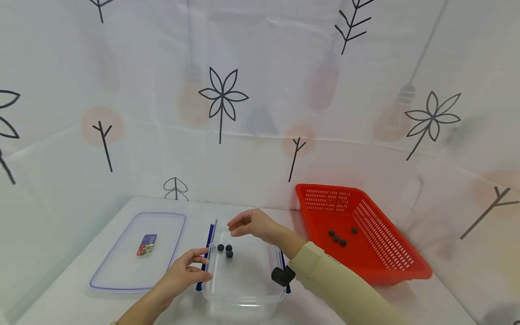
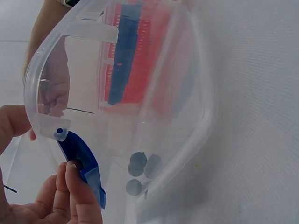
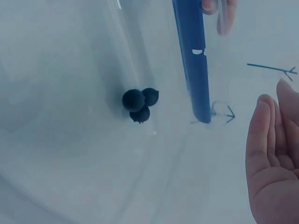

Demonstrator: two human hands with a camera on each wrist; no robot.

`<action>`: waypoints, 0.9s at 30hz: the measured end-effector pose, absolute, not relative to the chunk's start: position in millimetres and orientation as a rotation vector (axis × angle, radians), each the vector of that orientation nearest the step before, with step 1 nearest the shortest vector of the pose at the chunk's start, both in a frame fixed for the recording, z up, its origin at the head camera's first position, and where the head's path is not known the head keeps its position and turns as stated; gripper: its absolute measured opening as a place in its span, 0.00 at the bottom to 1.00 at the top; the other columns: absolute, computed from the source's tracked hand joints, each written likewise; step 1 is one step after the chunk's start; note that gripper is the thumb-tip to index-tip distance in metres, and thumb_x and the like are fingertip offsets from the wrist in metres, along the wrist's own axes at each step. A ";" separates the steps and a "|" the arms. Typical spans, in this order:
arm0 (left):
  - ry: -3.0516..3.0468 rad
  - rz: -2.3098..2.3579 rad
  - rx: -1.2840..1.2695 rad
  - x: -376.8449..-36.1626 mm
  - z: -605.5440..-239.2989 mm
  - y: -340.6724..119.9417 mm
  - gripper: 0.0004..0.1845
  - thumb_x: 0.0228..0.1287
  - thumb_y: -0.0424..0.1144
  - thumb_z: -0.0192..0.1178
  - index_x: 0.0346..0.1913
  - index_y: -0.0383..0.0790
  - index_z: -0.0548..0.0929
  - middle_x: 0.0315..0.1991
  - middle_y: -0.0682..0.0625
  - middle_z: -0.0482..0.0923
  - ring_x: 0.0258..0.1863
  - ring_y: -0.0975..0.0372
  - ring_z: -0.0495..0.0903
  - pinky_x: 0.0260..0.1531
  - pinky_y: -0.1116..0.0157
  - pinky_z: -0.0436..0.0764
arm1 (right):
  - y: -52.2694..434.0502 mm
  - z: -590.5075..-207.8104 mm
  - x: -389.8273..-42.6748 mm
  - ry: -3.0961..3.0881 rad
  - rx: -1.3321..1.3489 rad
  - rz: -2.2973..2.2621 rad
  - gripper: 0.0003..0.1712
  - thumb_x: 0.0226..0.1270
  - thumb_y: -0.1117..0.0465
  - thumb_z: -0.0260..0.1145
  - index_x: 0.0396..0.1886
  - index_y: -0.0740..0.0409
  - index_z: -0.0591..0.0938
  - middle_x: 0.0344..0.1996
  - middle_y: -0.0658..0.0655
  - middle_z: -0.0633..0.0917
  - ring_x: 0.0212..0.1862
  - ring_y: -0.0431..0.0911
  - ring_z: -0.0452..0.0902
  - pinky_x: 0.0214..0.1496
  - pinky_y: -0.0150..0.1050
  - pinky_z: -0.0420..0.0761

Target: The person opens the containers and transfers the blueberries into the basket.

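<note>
A clear plastic container (image 1: pixel 243 289) with blue side latches (image 1: pixel 209 243) stands at the table's front centre. Three dark balls (image 1: pixel 225 250) lie together near its far left corner, also seen as balls (image 2: pixel 140 167) and balls (image 3: pixel 139 103). My left hand (image 1: pixel 203 267) holds the container's left rim at the blue latch (image 2: pixel 81 161), thumb on one side and fingers on the other. My right hand (image 1: pixel 235 227) hovers above the container's far end with relaxed fingers (image 3: pixel 273 158) and nothing in it.
A red slotted basket (image 1: pixel 390 253) at the right holds several dark balls (image 1: pixel 339 237). The container's clear lid (image 1: pixel 122 271), with a small sticker, lies flat at the left. A patterned white cloth backs the table.
</note>
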State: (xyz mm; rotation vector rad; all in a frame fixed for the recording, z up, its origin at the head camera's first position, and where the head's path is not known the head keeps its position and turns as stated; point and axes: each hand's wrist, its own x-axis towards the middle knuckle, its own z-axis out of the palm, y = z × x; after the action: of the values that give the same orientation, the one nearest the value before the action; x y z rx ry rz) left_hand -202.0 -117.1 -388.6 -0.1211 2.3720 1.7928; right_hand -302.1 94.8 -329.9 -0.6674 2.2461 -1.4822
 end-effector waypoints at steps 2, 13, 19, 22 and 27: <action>2.369 1.791 -0.125 -202.0 -389.2 -117.6 0.35 0.48 0.33 0.70 0.62 0.37 0.69 0.46 0.46 0.73 0.35 0.58 0.75 0.37 0.59 0.74 | 88.7 -334.0 -304.1 2.229 -0.660 -1.484 0.12 0.57 0.67 0.69 0.42 0.61 0.84 0.38 0.56 0.84 0.41 0.45 0.81 0.52 0.43 0.74; 2.358 1.797 -0.110 -204.2 -392.8 -118.5 0.35 0.48 0.33 0.70 0.62 0.38 0.69 0.46 0.46 0.73 0.36 0.58 0.75 0.38 0.59 0.74 | 75.6 -361.7 -317.8 2.276 -0.565 -1.345 0.12 0.54 0.72 0.68 0.40 0.67 0.83 0.35 0.59 0.84 0.34 0.44 0.80 0.49 0.42 0.76; 2.356 1.797 -0.109 -205.1 -393.9 -118.1 0.35 0.48 0.33 0.70 0.62 0.38 0.69 0.46 0.46 0.73 0.36 0.58 0.75 0.38 0.59 0.75 | 77.8 -373.4 -324.7 2.337 -0.537 -1.192 0.11 0.50 0.74 0.70 0.35 0.64 0.85 0.28 0.53 0.84 0.32 0.43 0.79 0.47 0.39 0.77; 2.363 1.792 -0.107 -204.4 -393.8 -118.7 0.35 0.48 0.34 0.70 0.62 0.38 0.69 0.46 0.46 0.73 0.36 0.58 0.74 0.38 0.59 0.75 | 78.4 -376.0 -326.8 2.382 -0.532 -1.106 0.10 0.50 0.74 0.70 0.34 0.61 0.85 0.27 0.52 0.84 0.32 0.42 0.78 0.47 0.40 0.76; 2.369 1.791 -0.107 -204.3 -393.0 -119.5 0.35 0.48 0.34 0.70 0.62 0.38 0.70 0.46 0.47 0.73 0.36 0.58 0.74 0.38 0.59 0.75 | 77.0 -376.9 -328.1 2.455 -0.524 -0.944 0.10 0.50 0.72 0.71 0.32 0.58 0.86 0.26 0.50 0.82 0.32 0.42 0.74 0.45 0.38 0.75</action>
State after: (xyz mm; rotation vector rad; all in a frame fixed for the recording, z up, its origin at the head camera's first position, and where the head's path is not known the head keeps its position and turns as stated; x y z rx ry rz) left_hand -204.3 -119.5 -393.0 -0.1073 2.3691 1.7906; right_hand -328.1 77.0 -376.9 -0.5239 2.4545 -0.9435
